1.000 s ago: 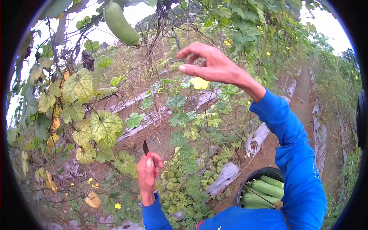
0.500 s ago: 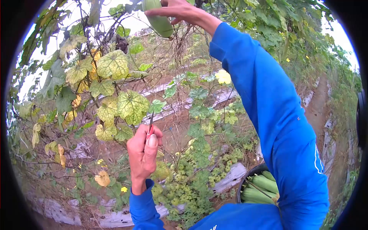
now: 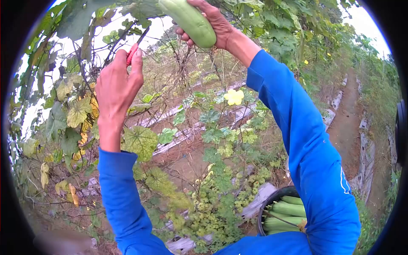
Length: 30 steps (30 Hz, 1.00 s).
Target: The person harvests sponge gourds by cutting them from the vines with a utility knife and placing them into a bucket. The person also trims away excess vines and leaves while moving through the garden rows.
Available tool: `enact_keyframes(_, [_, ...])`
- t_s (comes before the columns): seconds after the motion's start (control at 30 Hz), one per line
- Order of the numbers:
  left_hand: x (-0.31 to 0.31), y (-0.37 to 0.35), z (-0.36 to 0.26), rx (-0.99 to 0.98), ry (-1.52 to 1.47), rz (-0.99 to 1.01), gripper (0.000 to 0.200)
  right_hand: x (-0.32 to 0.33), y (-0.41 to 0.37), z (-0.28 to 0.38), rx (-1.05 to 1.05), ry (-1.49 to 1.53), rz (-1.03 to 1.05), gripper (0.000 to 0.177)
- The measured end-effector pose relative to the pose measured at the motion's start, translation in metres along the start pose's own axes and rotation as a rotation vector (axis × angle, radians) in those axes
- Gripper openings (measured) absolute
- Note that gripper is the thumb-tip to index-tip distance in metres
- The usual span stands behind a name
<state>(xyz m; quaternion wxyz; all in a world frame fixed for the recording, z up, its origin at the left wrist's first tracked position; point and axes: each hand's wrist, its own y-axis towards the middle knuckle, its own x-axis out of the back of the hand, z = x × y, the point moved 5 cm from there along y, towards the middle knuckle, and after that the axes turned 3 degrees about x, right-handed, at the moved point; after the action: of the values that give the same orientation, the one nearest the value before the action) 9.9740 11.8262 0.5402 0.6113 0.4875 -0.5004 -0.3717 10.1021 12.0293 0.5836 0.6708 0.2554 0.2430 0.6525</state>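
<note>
A pale green luffa gourd [image 3: 190, 22] hangs slanted at the top, its upper end cut off by the frame. My right hand [image 3: 219, 26] is wrapped round it from behind, with fingertips showing on its left side. To the left, my left hand [image 3: 119, 83] is closed on a small knife with a red handle [image 3: 132, 54]. The dark blade [image 3: 144, 35] points up and to the right, apart from the gourd, among thin vine stems.
Yellowing vine leaves [image 3: 140, 142] hang at left, and a yellow flower [image 3: 233, 97] is ahead. A dark bucket [image 3: 260, 219] with several long green gourds [image 3: 288, 209] stands low at right, partly behind my right arm. A dirt path [image 3: 349, 123] runs between strips of plastic sheeting.
My left hand has risen with the knife, up and to the left. My right hand has closed round the gourd, whose lower end has shifted right and slightly down.
</note>
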Motion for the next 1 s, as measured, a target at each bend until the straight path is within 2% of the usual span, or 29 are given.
enact_keyframes(0.03, [-0.003,0.010,-0.001,-0.025,0.213,-0.002,0.041,-0.002,-0.002,0.001,-0.022,0.031,-0.012,0.066])
enact_keyframes(0.07, [-0.006,0.020,0.001,-0.013,0.224,-0.003,0.041,-0.003,-0.004,0.003,-0.021,0.046,-0.033,0.069])
enact_keyframes(0.13, [-0.010,0.034,-0.007,-0.174,0.291,-0.070,0.045,-0.002,-0.011,0.006,-0.019,0.038,-0.091,0.072])
enact_keyframes(0.27, [-0.008,0.058,-0.033,-0.207,0.319,-0.042,0.044,-0.014,-0.023,0.004,-0.071,-0.035,-0.079,0.068])
enact_keyframes(0.33, [-0.004,0.068,-0.052,-0.315,0.362,-0.139,0.031,-0.018,-0.022,0.004,-0.061,-0.038,-0.101,0.067])
enact_keyframes(0.43, [0.006,0.078,-0.061,-0.359,0.353,-0.227,0.036,-0.021,-0.021,0.003,-0.059,-0.043,-0.143,0.067])
enact_keyframes(0.5, [0.012,0.080,-0.060,-0.363,0.356,-0.225,0.035,-0.022,-0.021,0.002,-0.010,-0.057,-0.166,0.069])
enact_keyframes(0.57, [0.014,0.082,-0.058,-0.373,0.436,-0.170,0.035,-0.028,-0.027,0.002,-0.062,-0.052,-0.141,0.069])
enact_keyframes(0.63, [0.025,0.086,-0.032,-0.315,0.428,-0.144,0.036,-0.030,-0.039,0.006,-0.081,-0.075,-0.140,0.068])
enact_keyframes(0.67, [0.040,0.081,-0.016,-0.215,0.356,-0.086,0.035,-0.023,-0.051,0.003,-0.157,0.010,-0.028,0.066])
enact_keyframes(0.7, [0.044,0.079,0.019,-0.455,0.379,-0.283,0.033,-0.017,-0.064,0.001,-0.239,0.085,0.079,0.063])
enact_keyframes(0.73, [0.057,0.073,0.049,-0.076,0.487,-0.026,0.045,-0.021,-0.082,0.000,-0.251,-0.052,0.098,0.071])
enact_keyframes(0.77, [0.064,0.054,0.062,-0.041,0.451,0.006,0.046,-0.024,-0.107,0.001,-0.261,-0.193,0.095,0.079])
enact_keyframes(0.83, [0.074,-0.007,0.042,-0.185,0.440,-0.143,0.037,-0.022,-0.166,-0.010,-0.306,-0.327,-0.100,0.079])
enact_keyframes(0.87, [0.077,-0.041,0.024,-0.103,0.410,-0.063,0.032,-0.019,-0.197,-0.016,-0.371,-0.331,-0.123,0.077])
enact_keyframes(0.9, [0.075,-0.078,0.008,-0.113,0.295,-0.053,0.029,-0.012,-0.231,-0.022,-0.436,-0.328,-0.147,0.075])
enact_keyframes(0.93, [0.068,-0.116,-0.012,-0.148,0.211,-0.009,0.029,-0.006,-0.272,-0.028,-0.511,-0.262,-0.215,0.072])
enact_keyframes(1.0, [0.036,-0.203,-0.046,-0.067,-0.068,0.148,0.033,0.012,-0.361,-0.047,-0.674,-0.191,-0.275,0.065])
